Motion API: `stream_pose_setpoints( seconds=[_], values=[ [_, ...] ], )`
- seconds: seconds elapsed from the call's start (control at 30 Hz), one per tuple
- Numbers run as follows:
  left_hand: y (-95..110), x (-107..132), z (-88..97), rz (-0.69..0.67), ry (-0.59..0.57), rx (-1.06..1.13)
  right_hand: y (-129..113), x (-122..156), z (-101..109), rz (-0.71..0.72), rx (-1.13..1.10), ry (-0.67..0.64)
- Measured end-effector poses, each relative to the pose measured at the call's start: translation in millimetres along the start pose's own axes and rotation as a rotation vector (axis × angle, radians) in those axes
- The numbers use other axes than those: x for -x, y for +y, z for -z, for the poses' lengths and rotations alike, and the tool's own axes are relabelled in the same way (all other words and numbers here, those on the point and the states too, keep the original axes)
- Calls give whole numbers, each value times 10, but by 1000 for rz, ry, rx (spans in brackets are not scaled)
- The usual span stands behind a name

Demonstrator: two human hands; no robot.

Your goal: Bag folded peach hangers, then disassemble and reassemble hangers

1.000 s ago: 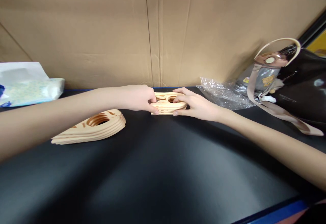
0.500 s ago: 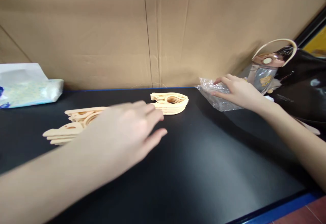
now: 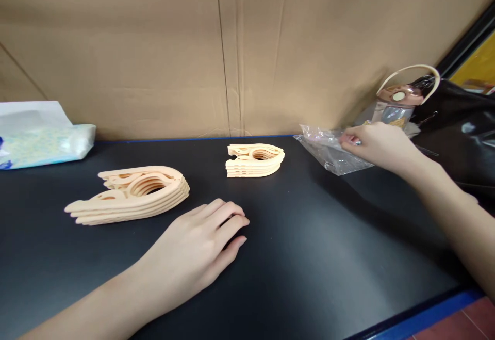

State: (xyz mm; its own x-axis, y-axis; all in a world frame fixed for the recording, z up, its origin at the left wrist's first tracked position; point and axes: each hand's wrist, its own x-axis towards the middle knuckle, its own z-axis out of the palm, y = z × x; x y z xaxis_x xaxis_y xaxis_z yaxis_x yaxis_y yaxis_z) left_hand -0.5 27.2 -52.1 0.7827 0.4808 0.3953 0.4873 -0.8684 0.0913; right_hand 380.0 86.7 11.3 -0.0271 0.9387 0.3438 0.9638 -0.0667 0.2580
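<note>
Right hand [image 3: 381,146] is pinching the clear plastic bag [image 3: 328,151], which is lying far right on the black table [image 3: 309,257] beside a water bottle [image 3: 398,102]. Left hand [image 3: 197,252] is resting near centre, fingers loosely curled and holding nothing. Two stacks of peach plastic clips are lying apart: a small stack [image 3: 254,160] far centre and a large stack [image 3: 131,193] to the left.

We count 2 stacks of peach curved plastic pieces: 1 long stack [image 3: 131,193] at 9 o'clock, 1 short stack [image 3: 255,160] at 12. We also count 1 clear crinkled plastic bag [image 3: 325,151] at 2 o'clock, 1 white tissue pack [image 3: 42,136] at 10.
</note>
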Motion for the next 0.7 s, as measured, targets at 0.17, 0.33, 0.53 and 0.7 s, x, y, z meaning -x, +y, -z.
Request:
stream_pose_setpoints(
  seconds=[0.17,0.33,0.53,0.7],
  values=[
    [111,-12,60,152,26,315,-231,173,270,56,62,584],
    [204,14,170,322,259,461,-800,869,555,742,-24,722],
    [273,-7,302,239,482,241,-1361,1456,353,1027,-321,575],
    [380,12,198,165,30,36,-1371,1302,319,982,-627,379]
  ],
)
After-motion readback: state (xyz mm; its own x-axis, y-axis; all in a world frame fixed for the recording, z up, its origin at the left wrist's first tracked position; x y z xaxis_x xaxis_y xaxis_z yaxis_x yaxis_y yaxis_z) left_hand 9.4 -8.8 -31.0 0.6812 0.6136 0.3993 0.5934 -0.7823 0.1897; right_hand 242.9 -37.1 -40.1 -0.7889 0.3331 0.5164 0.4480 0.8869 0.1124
